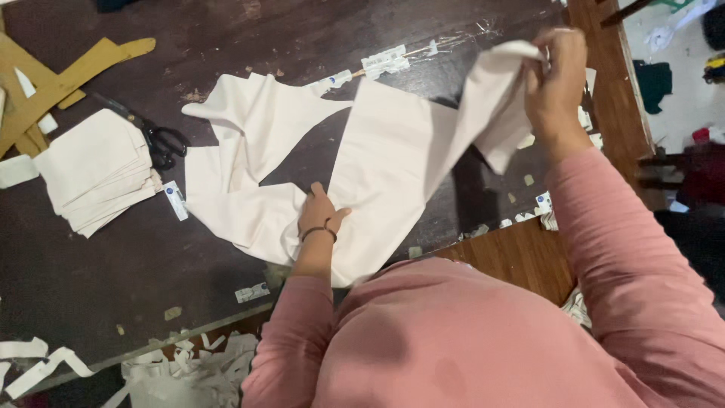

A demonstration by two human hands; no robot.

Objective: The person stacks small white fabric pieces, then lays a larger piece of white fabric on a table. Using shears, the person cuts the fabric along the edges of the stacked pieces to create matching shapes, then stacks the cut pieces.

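The white fabric piece (393, 159) lies spread on the dark worktable (91, 272), and I work it from both ends: my left hand (319, 213) is flat and unclenched, palm pressing the near edge down beside the cut-away notch, grasping nothing, while my right hand (555, 75) is clenched on the far corner of the same cloth and has it raised off the table, so a fold hangs between the two grips. Well to the left of my pressing hand I see tan cardboard pattern strips (60, 79), then a stack of cut white pieces (94, 170) with black-handled scissors (155, 140) just beside it, and a small upright white tag with a blue dot (174, 199) between the stack and the cloth. Below and left of that hand a small pale rectangular label (251, 292) lies near the table edge, with white offcut strips (181, 363) heaped beyond the edge. Up between the two grips sit a white label with a blue dot (337, 78) and a larger white crinkled label strip (384, 60) by some clear film (461, 39). Below my raised hand more small white tags (542, 204) dot the table's end. My worries: the flat palm has only friction, so a hard pull from the right could drag the cloth askew or off the edge; the lifted corner could slip from my fingers; loose tags may get caught in the fold.
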